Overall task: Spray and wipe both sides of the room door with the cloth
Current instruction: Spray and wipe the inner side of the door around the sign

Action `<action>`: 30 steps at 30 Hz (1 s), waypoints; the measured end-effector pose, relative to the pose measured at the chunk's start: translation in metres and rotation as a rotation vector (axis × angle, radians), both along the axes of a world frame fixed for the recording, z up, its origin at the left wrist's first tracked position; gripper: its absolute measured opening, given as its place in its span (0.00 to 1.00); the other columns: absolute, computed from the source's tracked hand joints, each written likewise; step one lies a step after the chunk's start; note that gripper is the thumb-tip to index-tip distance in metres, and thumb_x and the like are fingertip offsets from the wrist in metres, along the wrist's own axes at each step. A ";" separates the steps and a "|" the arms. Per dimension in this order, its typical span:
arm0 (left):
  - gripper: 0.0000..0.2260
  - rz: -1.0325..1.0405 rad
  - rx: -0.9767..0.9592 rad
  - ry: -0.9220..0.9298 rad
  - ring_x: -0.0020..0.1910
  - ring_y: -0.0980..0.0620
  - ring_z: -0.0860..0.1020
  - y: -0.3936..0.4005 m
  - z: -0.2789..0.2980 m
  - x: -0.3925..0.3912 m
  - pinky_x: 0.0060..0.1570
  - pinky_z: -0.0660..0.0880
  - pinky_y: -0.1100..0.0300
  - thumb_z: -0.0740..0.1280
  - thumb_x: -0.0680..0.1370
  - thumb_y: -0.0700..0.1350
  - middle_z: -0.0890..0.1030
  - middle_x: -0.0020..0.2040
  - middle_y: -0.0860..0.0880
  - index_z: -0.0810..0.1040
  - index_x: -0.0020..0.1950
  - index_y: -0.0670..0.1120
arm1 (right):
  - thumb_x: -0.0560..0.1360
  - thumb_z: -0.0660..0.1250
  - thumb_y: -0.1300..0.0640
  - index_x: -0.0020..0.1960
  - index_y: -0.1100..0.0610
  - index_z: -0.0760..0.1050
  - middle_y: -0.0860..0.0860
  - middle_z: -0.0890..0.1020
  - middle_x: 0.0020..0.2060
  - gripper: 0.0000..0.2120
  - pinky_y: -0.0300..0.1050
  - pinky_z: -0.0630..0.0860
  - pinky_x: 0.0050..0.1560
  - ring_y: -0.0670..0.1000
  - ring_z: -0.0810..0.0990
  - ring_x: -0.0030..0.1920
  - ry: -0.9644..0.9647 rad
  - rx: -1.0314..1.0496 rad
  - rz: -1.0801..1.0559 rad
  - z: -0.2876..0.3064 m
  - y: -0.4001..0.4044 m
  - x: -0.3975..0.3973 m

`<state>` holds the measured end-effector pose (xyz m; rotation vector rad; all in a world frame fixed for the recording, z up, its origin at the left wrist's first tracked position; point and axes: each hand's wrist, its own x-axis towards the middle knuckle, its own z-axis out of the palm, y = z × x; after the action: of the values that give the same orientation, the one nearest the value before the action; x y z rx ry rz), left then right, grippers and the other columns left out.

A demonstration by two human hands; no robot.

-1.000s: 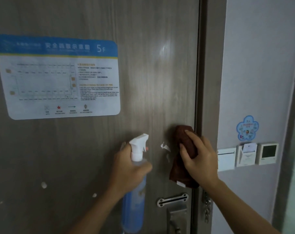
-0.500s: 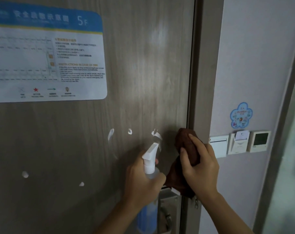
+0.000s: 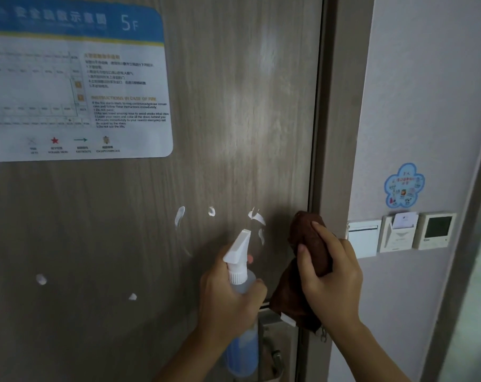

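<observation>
L hand (image 3: pixel 228 296) wrapped round spray bottle (image 3: pixel 242 321), R hand (image 3: pixel 330 274) gripping brown cloth (image 3: pixel 297 293) — pressed to door (image 3: pixel 233 119)

Door (image 3: pixel 233 119) fills most of what I'm facing, evacuation notice (image 3: pixel 76 81) stuck on it upper left. Foam blobs (image 3: pixel 180 216) sit below the notice. My left hand (image 3: pixel 228 301) has the spray bottle (image 3: pixel 242 285) in front of the door — right hand (image 3: pixel 330 277) just beside it, pressing the cloth (image 3: pixel 313 244) at the door's right edge. Wall switches (image 3: pixel 399 232) further right, sticker (image 3: pixel 404 186) above them.
</observation>
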<state>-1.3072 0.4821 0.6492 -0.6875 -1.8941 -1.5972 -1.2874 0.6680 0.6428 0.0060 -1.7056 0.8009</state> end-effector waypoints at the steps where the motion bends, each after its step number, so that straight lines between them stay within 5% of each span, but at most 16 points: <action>1: 0.17 0.013 0.007 0.011 0.35 0.54 0.80 0.001 0.000 0.000 0.33 0.74 0.72 0.76 0.66 0.39 0.82 0.40 0.54 0.76 0.47 0.57 | 0.76 0.71 0.50 0.71 0.52 0.77 0.51 0.80 0.54 0.24 0.42 0.79 0.54 0.47 0.80 0.52 -0.006 -0.001 0.012 -0.001 -0.001 -0.001; 4: 0.24 0.051 0.007 0.040 0.36 0.54 0.80 0.002 0.003 0.000 0.35 0.73 0.74 0.78 0.67 0.31 0.81 0.42 0.53 0.76 0.49 0.58 | 0.76 0.71 0.50 0.71 0.52 0.77 0.51 0.80 0.54 0.24 0.37 0.78 0.54 0.47 0.79 0.52 -0.022 0.001 0.047 0.000 -0.001 -0.005; 9: 0.18 0.094 0.018 0.018 0.37 0.58 0.82 0.007 0.003 0.003 0.36 0.74 0.74 0.75 0.66 0.40 0.82 0.40 0.54 0.76 0.47 0.58 | 0.76 0.72 0.51 0.70 0.55 0.77 0.50 0.80 0.53 0.23 0.28 0.73 0.55 0.43 0.78 0.51 -0.010 0.012 0.082 0.006 0.004 -0.010; 13: 0.24 0.126 0.016 0.010 0.37 0.55 0.82 0.014 0.000 0.008 0.36 0.74 0.73 0.78 0.68 0.30 0.81 0.35 0.50 0.78 0.49 0.57 | 0.76 0.72 0.52 0.70 0.56 0.77 0.51 0.80 0.55 0.23 0.26 0.71 0.58 0.40 0.76 0.53 -0.003 0.034 0.129 0.009 0.010 -0.012; 21: 0.18 0.137 0.031 -0.196 0.33 0.60 0.81 0.025 -0.021 0.013 0.33 0.74 0.69 0.77 0.70 0.32 0.83 0.37 0.55 0.79 0.47 0.54 | 0.77 0.72 0.51 0.70 0.55 0.78 0.53 0.81 0.56 0.23 0.29 0.71 0.58 0.38 0.77 0.54 0.000 0.033 0.202 0.007 0.021 -0.023; 30: 0.12 0.099 0.076 -0.187 0.32 0.57 0.79 0.010 -0.022 0.009 0.32 0.76 0.61 0.74 0.65 0.41 0.83 0.38 0.49 0.81 0.47 0.49 | 0.77 0.71 0.48 0.71 0.53 0.77 0.51 0.80 0.54 0.24 0.34 0.78 0.52 0.46 0.80 0.50 -0.094 0.150 0.211 0.002 0.014 -0.032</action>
<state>-1.2983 0.4926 0.6270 -0.4178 -1.9536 -1.7106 -1.3194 0.6819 0.6446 0.2579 -1.8724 0.8370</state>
